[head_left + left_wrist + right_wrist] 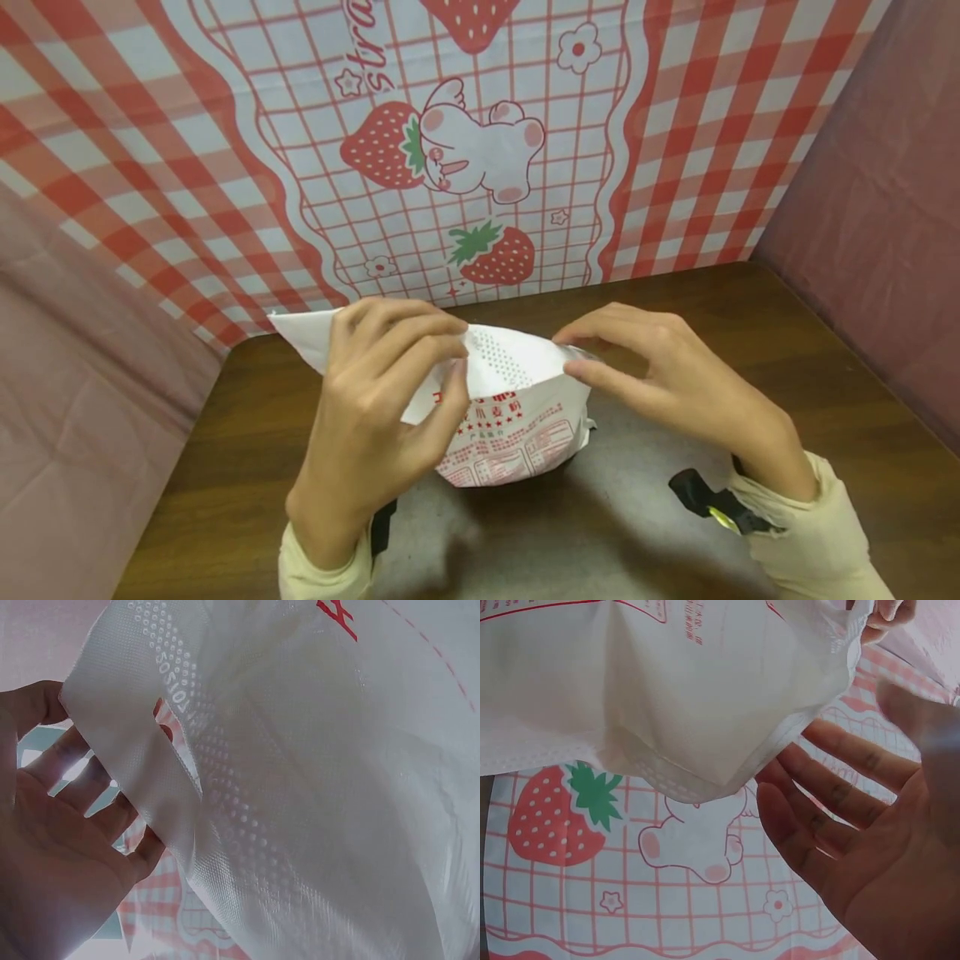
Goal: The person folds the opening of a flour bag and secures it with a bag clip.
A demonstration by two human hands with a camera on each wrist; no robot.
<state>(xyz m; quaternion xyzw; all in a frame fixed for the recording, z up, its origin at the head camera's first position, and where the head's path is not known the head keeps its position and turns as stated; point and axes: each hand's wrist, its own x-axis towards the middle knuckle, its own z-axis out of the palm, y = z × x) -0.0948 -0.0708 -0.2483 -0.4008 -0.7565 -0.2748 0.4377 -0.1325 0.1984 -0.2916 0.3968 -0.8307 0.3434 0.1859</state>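
A white plastic flour bag (510,433) with red printing stands in front of me, its mouth spread wide. My left hand (375,408) grips the left part of the rim, thumb and curled fingers at the edge. In the left wrist view the left fingers (112,817) go partly behind the white sheet, near a small slit. At the right corner of the mouth is my right hand (667,367), fingertips right at the rim. The right wrist view shows those fingers (840,787) loosely extended along the bag's edge (780,742), with the thumb standing apart from it.
Beneath is a dark wooden table (247,417) with a pale glare. A red-checked cloth (690,125) with strawberry prints hangs behind it. Pink curtains (862,183) close off both sides. Black straps (705,500) sit at the cream sleeves.
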